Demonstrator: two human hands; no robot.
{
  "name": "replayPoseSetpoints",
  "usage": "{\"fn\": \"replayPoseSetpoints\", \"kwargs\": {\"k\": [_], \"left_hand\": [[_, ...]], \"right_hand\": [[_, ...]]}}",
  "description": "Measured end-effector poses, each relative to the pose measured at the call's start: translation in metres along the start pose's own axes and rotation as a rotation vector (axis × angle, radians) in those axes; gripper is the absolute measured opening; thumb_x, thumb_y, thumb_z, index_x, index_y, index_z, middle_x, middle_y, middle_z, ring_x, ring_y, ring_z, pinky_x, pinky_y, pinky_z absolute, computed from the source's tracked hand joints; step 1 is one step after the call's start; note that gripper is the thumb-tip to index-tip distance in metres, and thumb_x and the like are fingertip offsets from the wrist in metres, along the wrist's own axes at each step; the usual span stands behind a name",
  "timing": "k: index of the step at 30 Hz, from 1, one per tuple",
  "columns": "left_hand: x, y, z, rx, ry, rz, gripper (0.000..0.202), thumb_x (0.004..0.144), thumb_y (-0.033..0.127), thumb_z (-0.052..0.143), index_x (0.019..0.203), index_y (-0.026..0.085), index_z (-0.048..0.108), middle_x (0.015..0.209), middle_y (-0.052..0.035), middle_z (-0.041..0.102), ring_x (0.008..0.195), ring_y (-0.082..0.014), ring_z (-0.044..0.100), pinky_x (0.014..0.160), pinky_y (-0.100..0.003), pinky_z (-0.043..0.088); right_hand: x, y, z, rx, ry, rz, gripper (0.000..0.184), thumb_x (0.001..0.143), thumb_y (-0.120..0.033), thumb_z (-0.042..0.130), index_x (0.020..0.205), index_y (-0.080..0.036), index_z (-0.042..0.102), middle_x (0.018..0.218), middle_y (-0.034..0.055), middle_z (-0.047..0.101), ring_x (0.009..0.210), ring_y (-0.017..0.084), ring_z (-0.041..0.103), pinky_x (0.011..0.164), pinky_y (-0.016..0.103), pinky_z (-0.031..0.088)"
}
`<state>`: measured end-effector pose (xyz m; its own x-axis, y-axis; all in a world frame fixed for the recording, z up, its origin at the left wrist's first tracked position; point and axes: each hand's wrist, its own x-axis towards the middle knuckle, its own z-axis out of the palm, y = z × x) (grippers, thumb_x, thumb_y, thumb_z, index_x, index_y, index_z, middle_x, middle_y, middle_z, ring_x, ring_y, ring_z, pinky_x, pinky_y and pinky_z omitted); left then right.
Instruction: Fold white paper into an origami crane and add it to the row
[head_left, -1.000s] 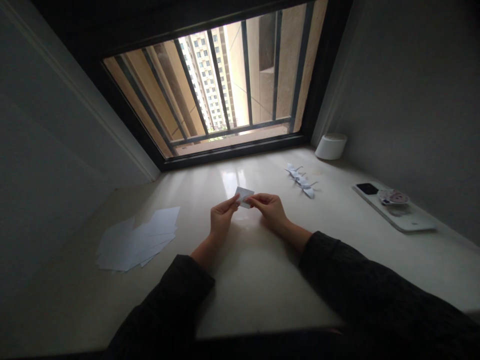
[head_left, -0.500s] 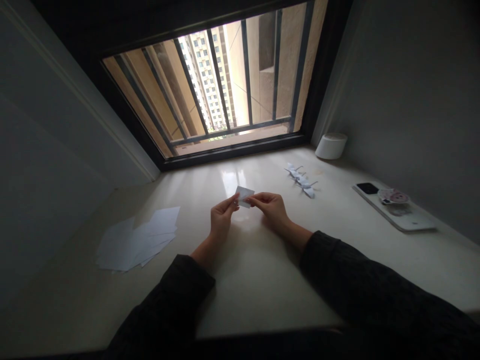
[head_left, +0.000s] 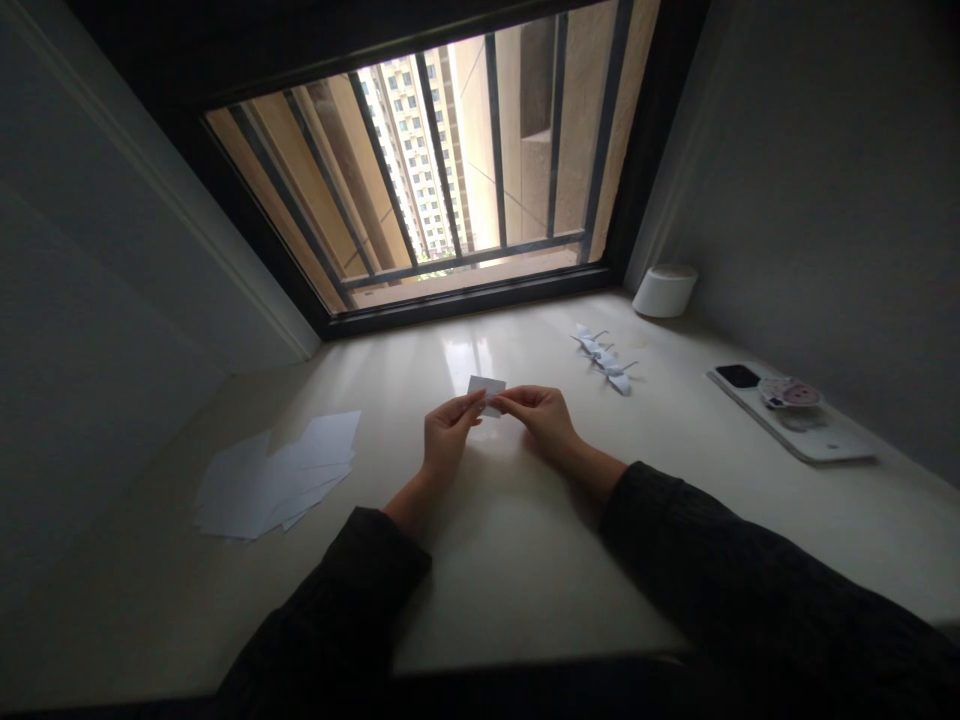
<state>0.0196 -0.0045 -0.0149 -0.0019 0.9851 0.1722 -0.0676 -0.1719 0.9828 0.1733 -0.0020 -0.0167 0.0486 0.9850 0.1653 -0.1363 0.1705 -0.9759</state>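
Observation:
A small, squarish folded piece of white paper (head_left: 487, 385) is held up between both hands, over the middle of the pale sill. My left hand (head_left: 448, 432) pinches its lower left part between thumb and fingers. From the other side my right hand (head_left: 541, 415) grips the lower right part the same way. The fingertips nearly meet and cover the paper's lower edge, so its finer folds cannot be made out. Beyond my right hand, several folded white paper cranes (head_left: 602, 357) stand in a row.
Loose white paper sheets (head_left: 277, 480) lie spread at the left. At the right is a white phone (head_left: 832, 435) with a cartoon grip (head_left: 790, 392) on its back. A white rounded container (head_left: 664, 291) stands in the far right corner, beside the barred window (head_left: 465, 170).
My left fingertips have slid right along the paper's lower part, closer to my right fingertips. The paper has turned slightly, its top edge now more level. The surrounding things stay put.

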Motion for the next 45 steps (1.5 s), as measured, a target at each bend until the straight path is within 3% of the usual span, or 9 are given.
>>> {"fn": "replayPoseSetpoints", "kwargs": {"k": [5, 11, 29, 45], "left_hand": [[-0.0011, 0.0005, 0.0019, -0.03, 0.031, -0.006, 0.03, 0.068, 0.035, 0.074, 0.094, 0.02, 0.074, 0.093, -0.0077, 0.073, 0.083, -0.0183, 0.066, 0.07, -0.029, 0.052], [0.0001, -0.0021, 0.002, -0.028, 0.091, 0.0, 0.031, 0.067, 0.035, 0.075, 0.094, 0.019, 0.074, 0.095, -0.0083, 0.073, 0.082, -0.0184, 0.066, 0.072, -0.03, 0.052], [-0.0003, -0.0016, 0.0025, -0.035, 0.066, 0.007, 0.031, 0.067, 0.032, 0.075, 0.094, 0.019, 0.074, 0.09, -0.0075, 0.074, 0.075, -0.0156, 0.065, 0.07, -0.029, 0.052], [0.0, -0.0021, 0.0034, -0.074, 0.099, -0.029, 0.032, 0.067, 0.035, 0.075, 0.095, 0.018, 0.073, 0.091, -0.0081, 0.073, 0.076, -0.016, 0.065, 0.07, -0.029, 0.052]], "right_hand": [[-0.0011, 0.0008, 0.0017, 0.056, -0.001, 0.007, 0.032, 0.056, -0.041, 0.081, 0.077, -0.018, 0.073, 0.077, 0.0072, 0.074, 0.071, 0.02, 0.068, 0.07, 0.033, 0.052], [-0.0015, 0.0007, 0.0036, 0.096, 0.022, 0.039, 0.033, 0.055, -0.042, 0.082, 0.073, -0.017, 0.072, 0.071, 0.0068, 0.072, 0.067, 0.019, 0.067, 0.069, 0.033, 0.052], [0.0005, 0.0031, 0.0035, 0.133, 0.004, 0.056, 0.034, 0.055, -0.044, 0.081, 0.071, -0.017, 0.07, 0.067, 0.0056, 0.07, 0.062, 0.016, 0.063, 0.062, 0.029, 0.049], [-0.0007, 0.0021, 0.0039, 0.132, 0.005, 0.026, 0.032, 0.056, -0.042, 0.081, 0.073, -0.017, 0.071, 0.069, 0.0062, 0.072, 0.064, 0.018, 0.066, 0.068, 0.032, 0.052]]}}
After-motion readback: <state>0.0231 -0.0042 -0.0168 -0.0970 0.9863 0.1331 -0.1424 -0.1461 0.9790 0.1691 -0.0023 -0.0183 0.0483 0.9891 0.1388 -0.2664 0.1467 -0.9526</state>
